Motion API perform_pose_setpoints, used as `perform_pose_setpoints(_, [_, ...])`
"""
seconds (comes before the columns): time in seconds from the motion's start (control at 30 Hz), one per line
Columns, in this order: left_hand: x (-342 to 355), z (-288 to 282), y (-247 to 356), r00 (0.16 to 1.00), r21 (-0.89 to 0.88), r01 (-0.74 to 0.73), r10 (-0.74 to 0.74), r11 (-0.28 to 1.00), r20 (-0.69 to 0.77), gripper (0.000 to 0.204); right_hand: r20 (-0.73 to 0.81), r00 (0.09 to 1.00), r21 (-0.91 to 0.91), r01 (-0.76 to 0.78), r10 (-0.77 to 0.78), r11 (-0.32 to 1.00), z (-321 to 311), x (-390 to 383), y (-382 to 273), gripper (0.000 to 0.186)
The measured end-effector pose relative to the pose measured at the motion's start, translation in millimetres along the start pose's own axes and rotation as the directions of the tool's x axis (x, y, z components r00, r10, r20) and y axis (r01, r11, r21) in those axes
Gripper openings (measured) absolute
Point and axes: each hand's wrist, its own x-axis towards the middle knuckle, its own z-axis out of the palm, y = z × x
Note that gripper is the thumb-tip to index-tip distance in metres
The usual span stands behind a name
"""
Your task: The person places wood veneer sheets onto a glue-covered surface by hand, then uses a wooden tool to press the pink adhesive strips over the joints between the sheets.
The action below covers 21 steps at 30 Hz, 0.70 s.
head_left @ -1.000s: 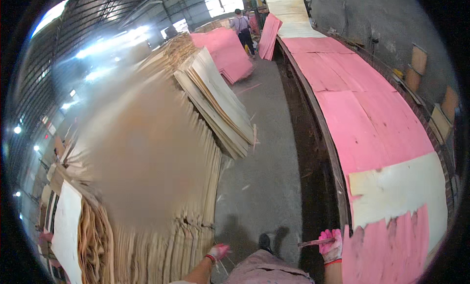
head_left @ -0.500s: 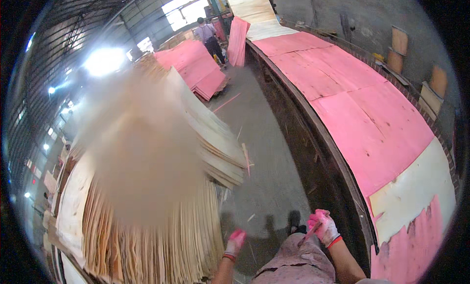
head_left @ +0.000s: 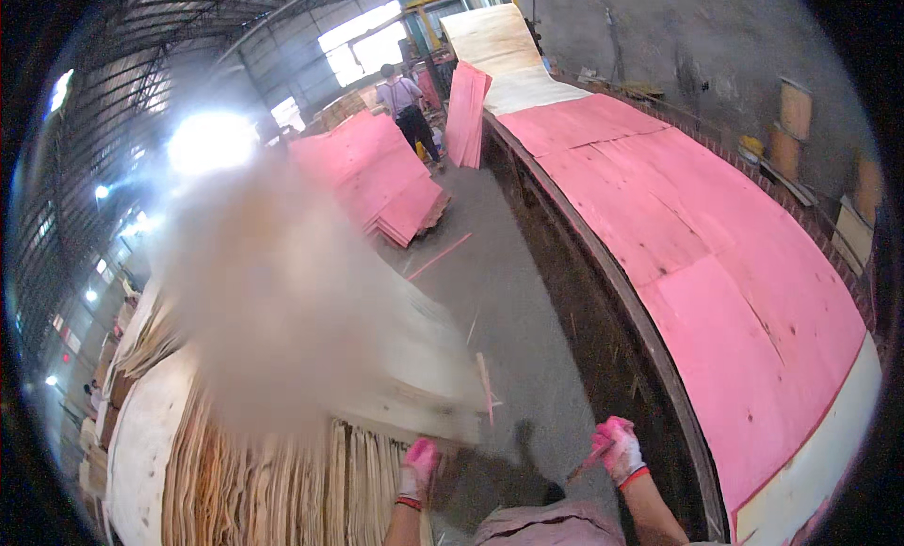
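My left hand [head_left: 419, 463], in a white glove stained pink, is closed beside the near right edge of a tall stack of wood veneer sheets [head_left: 311, 480]. Whatever its curled fingers might hold is hidden. My right hand [head_left: 620, 450], gloved the same way, is wrapped around a thin pink-stained tool [head_left: 586, 465] that points down and left; its exact kind is unclear. This hand is near the long raised bed on my right, apart from its edge. Pink-coated veneer sheets [head_left: 725, 273] lie along that bed, with a pale sheet [head_left: 800, 485] at the near end.
A grey floor aisle [head_left: 523, 358] runs ahead, with a pink strip [head_left: 440, 256] and wood scraps on it. Pink sheets [head_left: 367, 174] are piled farther left, and others [head_left: 465, 113] lean upright. Another person [head_left: 403, 108] stands at the back. A blur hides part of the left stack.
My left hand has moved up and left to the veneer stack's edge. The view has shifted, so the pink sheets appear lower. My right hand still grips the thin tool.
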Motion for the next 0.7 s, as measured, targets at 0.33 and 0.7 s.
perform_pose_setpoints(0.33, [175.6,-26.1,137.9,0.706,0.232,-0.498,0.546,0.835,-0.451,0.063,-0.128,0.987,-0.349,-0.139,0.1,0.927,98.0,101.1,-7.4,0.025])
perform_pose_setpoints(0.7, [276.1,22.3,97.0,0.273,0.403,-0.476,0.567,0.781,-0.777,0.077,-0.267,0.962,-0.162,0.014,-0.058,0.987,109.2,164.7,-15.5,0.011])
